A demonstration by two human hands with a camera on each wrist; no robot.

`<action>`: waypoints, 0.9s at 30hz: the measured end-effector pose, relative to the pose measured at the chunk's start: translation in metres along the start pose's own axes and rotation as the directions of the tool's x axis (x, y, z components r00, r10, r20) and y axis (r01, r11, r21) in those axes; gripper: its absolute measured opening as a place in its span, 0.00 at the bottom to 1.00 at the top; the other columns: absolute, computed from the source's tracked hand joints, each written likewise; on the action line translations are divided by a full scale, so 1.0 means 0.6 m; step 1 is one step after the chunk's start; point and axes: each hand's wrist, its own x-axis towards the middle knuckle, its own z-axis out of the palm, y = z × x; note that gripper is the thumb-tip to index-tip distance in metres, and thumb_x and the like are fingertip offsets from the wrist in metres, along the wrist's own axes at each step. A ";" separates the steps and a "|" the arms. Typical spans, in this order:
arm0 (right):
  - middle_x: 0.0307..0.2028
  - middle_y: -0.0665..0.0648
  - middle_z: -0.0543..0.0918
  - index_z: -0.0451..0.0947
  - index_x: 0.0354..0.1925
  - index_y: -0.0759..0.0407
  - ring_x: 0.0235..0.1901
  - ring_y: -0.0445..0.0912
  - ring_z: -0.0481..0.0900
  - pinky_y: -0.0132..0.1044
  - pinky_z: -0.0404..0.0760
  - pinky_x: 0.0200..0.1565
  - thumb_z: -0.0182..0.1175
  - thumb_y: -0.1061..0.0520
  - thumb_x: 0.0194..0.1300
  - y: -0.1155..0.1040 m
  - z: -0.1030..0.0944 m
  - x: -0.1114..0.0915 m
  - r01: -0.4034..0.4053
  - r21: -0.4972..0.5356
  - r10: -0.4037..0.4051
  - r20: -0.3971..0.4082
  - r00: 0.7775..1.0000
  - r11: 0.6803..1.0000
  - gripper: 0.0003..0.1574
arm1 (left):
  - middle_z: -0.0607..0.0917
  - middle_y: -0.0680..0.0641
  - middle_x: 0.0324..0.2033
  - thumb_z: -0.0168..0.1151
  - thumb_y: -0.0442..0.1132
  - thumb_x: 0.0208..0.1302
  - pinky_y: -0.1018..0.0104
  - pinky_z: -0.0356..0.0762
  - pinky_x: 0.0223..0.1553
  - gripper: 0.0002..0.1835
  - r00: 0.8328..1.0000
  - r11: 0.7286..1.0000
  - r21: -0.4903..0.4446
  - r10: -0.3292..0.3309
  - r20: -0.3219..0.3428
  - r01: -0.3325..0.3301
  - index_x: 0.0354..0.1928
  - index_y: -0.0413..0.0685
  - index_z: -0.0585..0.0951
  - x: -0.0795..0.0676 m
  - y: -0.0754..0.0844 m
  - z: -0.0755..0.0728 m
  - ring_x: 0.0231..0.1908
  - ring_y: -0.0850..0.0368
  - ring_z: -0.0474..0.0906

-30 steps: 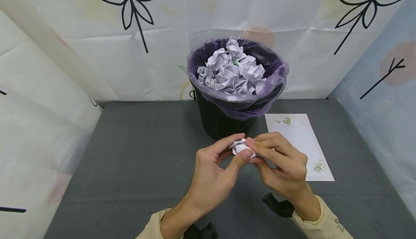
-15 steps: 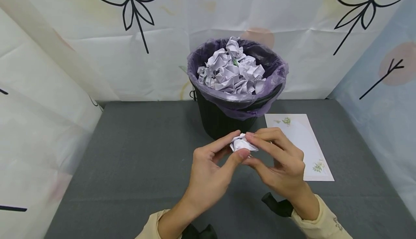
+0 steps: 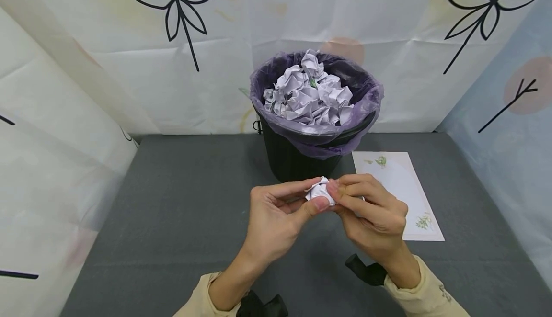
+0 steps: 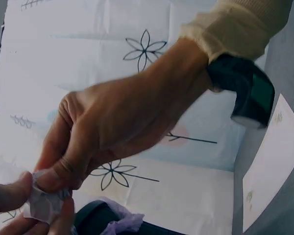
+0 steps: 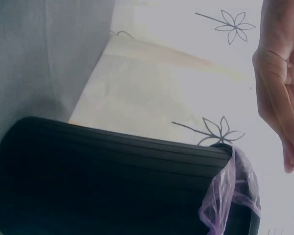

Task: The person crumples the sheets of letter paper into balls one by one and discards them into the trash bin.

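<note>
A small crumpled paper ball [image 3: 320, 191] is pinched between both hands, held over the table in front of the bin. My left hand [image 3: 273, 219] grips its left side, thumb below and index finger along the top. The fingertips and thumb of my right hand [image 3: 374, 214] press it from the right and cover part of it. In the left wrist view the paper ball [image 4: 43, 203] shows between the fingers of both hands. The right wrist view has only a sliver of it at the right edge.
Behind the hands stands a black bin [image 3: 297, 161] with a purple liner [image 3: 366, 97], heaped with crumpled paper [image 3: 304, 96]. A flat white sheet [image 3: 414, 197] with small plant prints lies on the grey table [image 3: 189, 211] to the right. White printed cloth [image 3: 224, 82] closes off the back.
The paper ball looks more tightly squeezed, and more of it is covered by the right fingers. The left hand has shifted slightly left and its index finger lies flatter. Bin and sheet stay put.
</note>
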 end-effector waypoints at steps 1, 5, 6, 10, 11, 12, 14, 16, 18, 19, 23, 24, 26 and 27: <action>0.25 0.67 0.81 0.86 0.31 0.78 0.32 0.53 0.80 0.31 0.82 0.47 0.70 0.63 0.65 -0.001 0.000 0.001 -0.016 0.008 0.016 0.005 1.000 1.000 0.15 | 0.87 0.33 0.46 0.72 0.28 0.61 0.54 0.85 0.44 0.18 1.000 1.000 0.006 0.000 0.008 0.000 0.50 0.23 0.83 0.001 0.000 -0.001 0.45 0.45 0.87; 0.33 0.70 0.82 0.83 0.40 0.82 0.38 0.52 0.80 0.32 0.80 0.50 0.71 0.62 0.64 -0.008 -0.001 0.005 -0.098 0.105 0.095 0.027 0.995 0.990 0.19 | 0.86 0.35 0.49 0.70 0.27 0.63 0.54 0.85 0.45 0.18 0.998 0.999 0.047 0.013 0.064 -0.016 0.54 0.26 0.82 0.002 0.006 -0.005 0.47 0.46 0.86; 0.36 0.70 0.82 0.82 0.41 0.82 0.40 0.52 0.81 0.32 0.80 0.50 0.71 0.62 0.64 -0.010 -0.002 0.006 -0.125 0.136 0.122 0.033 0.992 0.983 0.20 | 0.86 0.36 0.50 0.70 0.27 0.63 0.54 0.85 0.45 0.18 0.997 0.998 0.062 0.014 0.081 -0.019 0.55 0.27 0.82 0.003 0.008 -0.006 0.49 0.46 0.85; 0.43 0.70 0.84 0.79 0.46 0.85 0.47 0.51 0.82 0.32 0.80 0.52 0.73 0.63 0.62 -0.019 -0.007 0.012 -0.224 0.211 0.213 0.075 0.974 0.951 0.24 | 0.84 0.39 0.53 0.70 0.24 0.61 0.54 0.84 0.48 0.22 0.993 0.993 0.121 -0.001 0.121 -0.013 0.57 0.31 0.80 0.006 0.022 -0.014 0.51 0.47 0.83; 0.45 0.69 0.84 0.79 0.46 0.85 0.48 0.51 0.82 0.32 0.80 0.53 0.73 0.62 0.62 -0.021 -0.009 0.015 -0.245 0.216 0.230 0.091 0.969 0.945 0.25 | 0.84 0.40 0.54 0.71 0.24 0.60 0.55 0.84 0.48 0.23 0.992 0.990 0.141 -0.008 0.122 -0.010 0.58 0.32 0.80 0.007 0.027 -0.016 0.51 0.49 0.83; 0.46 0.69 0.84 0.78 0.47 0.85 0.49 0.51 0.82 0.33 0.80 0.54 0.73 0.62 0.62 -0.022 -0.010 0.019 -0.257 0.218 0.239 0.106 0.965 0.942 0.26 | 0.84 0.41 0.54 0.71 0.24 0.59 0.55 0.84 0.49 0.24 0.992 0.987 0.160 -0.009 0.124 -0.011 0.59 0.32 0.80 0.009 0.031 -0.019 0.51 0.49 0.83; 0.47 0.68 0.84 0.78 0.47 0.85 0.50 0.51 0.82 0.34 0.80 0.55 0.73 0.61 0.62 -0.023 -0.013 0.028 -0.270 0.211 0.246 0.133 0.960 0.940 0.27 | 0.83 0.41 0.54 0.72 0.23 0.57 0.56 0.83 0.51 0.26 0.991 0.981 0.195 -0.003 0.137 -0.024 0.60 0.33 0.79 0.014 0.042 -0.022 0.51 0.50 0.82; 0.48 0.67 0.84 0.78 0.48 0.84 0.50 0.51 0.82 0.34 0.80 0.55 0.73 0.60 0.63 -0.024 -0.016 0.042 -0.289 0.197 0.259 0.165 0.952 0.937 0.27 | 0.83 0.42 0.54 0.72 0.22 0.57 0.56 0.82 0.53 0.27 0.987 0.972 0.229 0.008 0.162 -0.046 0.60 0.33 0.79 0.021 0.056 -0.026 0.50 0.51 0.82; 0.48 0.67 0.84 0.79 0.48 0.83 0.50 0.51 0.82 0.34 0.80 0.54 0.73 0.59 0.63 -0.025 -0.020 0.060 -0.313 0.188 0.277 0.197 0.941 0.931 0.28 | 0.83 0.42 0.54 0.72 0.22 0.57 0.56 0.82 0.53 0.26 0.979 0.967 0.246 0.023 0.202 -0.074 0.60 0.33 0.80 0.033 0.069 -0.030 0.50 0.51 0.82; 0.48 0.67 0.84 0.79 0.49 0.83 0.50 0.51 0.81 0.34 0.80 0.55 0.73 0.58 0.63 -0.025 -0.022 0.071 -0.331 0.182 0.291 0.218 0.932 0.926 0.29 | 0.83 0.42 0.53 0.72 0.22 0.57 0.56 0.81 0.54 0.26 0.975 0.964 0.254 0.029 0.221 -0.086 0.59 0.33 0.80 0.040 0.076 -0.032 0.50 0.51 0.82; 0.49 0.68 0.84 0.78 0.52 0.80 0.49 0.52 0.82 0.37 0.80 0.55 0.74 0.64 0.60 -0.021 -0.032 0.118 -0.396 0.143 0.340 0.304 0.890 0.907 0.27 | 0.85 0.42 0.51 0.71 0.22 0.58 0.56 0.82 0.52 0.22 0.965 0.955 0.279 0.026 0.262 -0.102 0.56 0.32 0.81 0.076 0.106 -0.038 0.47 0.51 0.83; 0.49 0.69 0.83 0.78 0.53 0.79 0.49 0.52 0.82 0.37 0.80 0.54 0.74 0.67 0.58 -0.019 -0.034 0.130 -0.408 0.127 0.351 0.323 0.879 0.904 0.27 | 0.85 0.43 0.50 0.71 0.22 0.58 0.56 0.83 0.51 0.21 0.964 0.952 0.291 0.018 0.264 -0.098 0.56 0.31 0.82 0.086 0.114 -0.038 0.45 0.51 0.84; 0.49 0.69 0.83 0.78 0.54 0.77 0.47 0.52 0.82 0.37 0.81 0.53 0.73 0.73 0.54 -0.012 -0.037 0.154 -0.426 0.077 0.375 0.353 0.857 0.901 0.28 | 0.85 0.43 0.49 0.71 0.24 0.59 0.57 0.83 0.50 0.20 0.964 0.942 0.324 0.001 0.267 -0.091 0.55 0.31 0.82 0.108 0.129 -0.039 0.42 0.51 0.84; 0.49 0.69 0.83 0.78 0.54 0.77 0.47 0.52 0.82 0.37 0.81 0.52 0.72 0.76 0.53 -0.007 -0.038 0.166 -0.434 0.057 0.386 0.364 0.848 0.899 0.29 | 0.86 0.43 0.48 0.71 0.25 0.61 0.57 0.84 0.49 0.20 0.963 0.936 0.340 -0.009 0.269 -0.086 0.55 0.31 0.82 0.119 0.137 -0.038 0.41 0.51 0.84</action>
